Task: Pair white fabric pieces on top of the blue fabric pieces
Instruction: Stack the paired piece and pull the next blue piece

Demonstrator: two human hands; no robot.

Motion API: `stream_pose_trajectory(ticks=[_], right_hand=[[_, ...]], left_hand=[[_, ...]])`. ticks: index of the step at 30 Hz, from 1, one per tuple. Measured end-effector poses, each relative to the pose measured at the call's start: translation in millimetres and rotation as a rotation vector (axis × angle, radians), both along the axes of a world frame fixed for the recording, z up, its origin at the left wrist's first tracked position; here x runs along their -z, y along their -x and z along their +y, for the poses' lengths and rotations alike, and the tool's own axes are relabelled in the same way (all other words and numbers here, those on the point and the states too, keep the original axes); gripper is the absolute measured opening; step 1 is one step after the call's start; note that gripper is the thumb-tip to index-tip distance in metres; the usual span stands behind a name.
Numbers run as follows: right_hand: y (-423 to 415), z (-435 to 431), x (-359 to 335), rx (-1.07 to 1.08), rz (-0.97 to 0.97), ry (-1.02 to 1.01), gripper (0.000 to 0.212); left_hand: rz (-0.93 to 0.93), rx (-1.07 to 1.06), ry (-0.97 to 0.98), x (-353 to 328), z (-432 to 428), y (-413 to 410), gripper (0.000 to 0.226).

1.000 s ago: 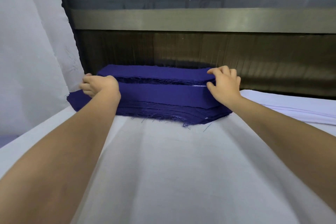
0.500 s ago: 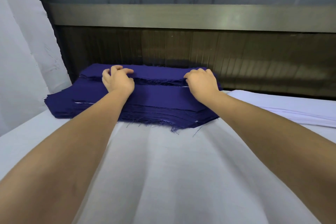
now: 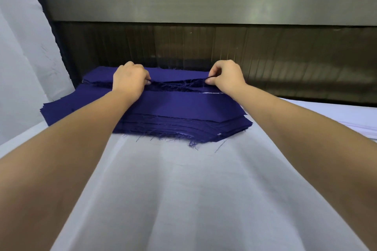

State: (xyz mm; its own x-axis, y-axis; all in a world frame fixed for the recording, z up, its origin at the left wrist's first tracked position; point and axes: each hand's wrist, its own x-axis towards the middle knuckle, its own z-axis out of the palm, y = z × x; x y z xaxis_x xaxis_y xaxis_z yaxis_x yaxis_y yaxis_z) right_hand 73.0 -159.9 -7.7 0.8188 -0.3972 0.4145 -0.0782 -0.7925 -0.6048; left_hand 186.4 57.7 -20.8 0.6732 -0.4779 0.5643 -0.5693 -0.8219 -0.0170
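Left hand [image 3: 130, 81] and right hand [image 3: 227, 76] have gone from resting on the blue stack [image 3: 183, 106] to pinching its top piece [image 3: 179, 73], likely freeing one for pairing.

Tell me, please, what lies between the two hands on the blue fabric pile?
In the head view, the left hand and right hand each pinch the top blue piece; between them runs its raised edge, with frayed threads below.
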Motion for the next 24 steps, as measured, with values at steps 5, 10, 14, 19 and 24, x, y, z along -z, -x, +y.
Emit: stream_pose_trajectory(ticks=[5,10,14,19,24], right_hand=[[0.1,-2.5,-1.6,-0.067,0.029,-0.075,0.017],[-2.4,1.8,-7.2,-0.033,0.111,0.074,0.018],[-3.0,2.7,-11.3,0.02,0.07,0.102,0.003],[-2.4,-1.1,-15.2,-0.006,0.023,0.01,0.01],[-0.7,-3.7,-17.4,-0.025,-0.026,0.0,0.017]], left_hand=[[0.051,-0.012,0.013,-7.5,-0.3,3.0,0.019],[0.051,0.011,0.009,-9.0,1.1,5.3,0.012],[0.045,0.073,-0.041,-8.9,4.9,4.5,0.018],[0.005,0.207,-0.177,-5.3,7.9,6.9,0.039],[-0.037,0.236,-0.072,-3.3,-5.9,10.2,0.033]])
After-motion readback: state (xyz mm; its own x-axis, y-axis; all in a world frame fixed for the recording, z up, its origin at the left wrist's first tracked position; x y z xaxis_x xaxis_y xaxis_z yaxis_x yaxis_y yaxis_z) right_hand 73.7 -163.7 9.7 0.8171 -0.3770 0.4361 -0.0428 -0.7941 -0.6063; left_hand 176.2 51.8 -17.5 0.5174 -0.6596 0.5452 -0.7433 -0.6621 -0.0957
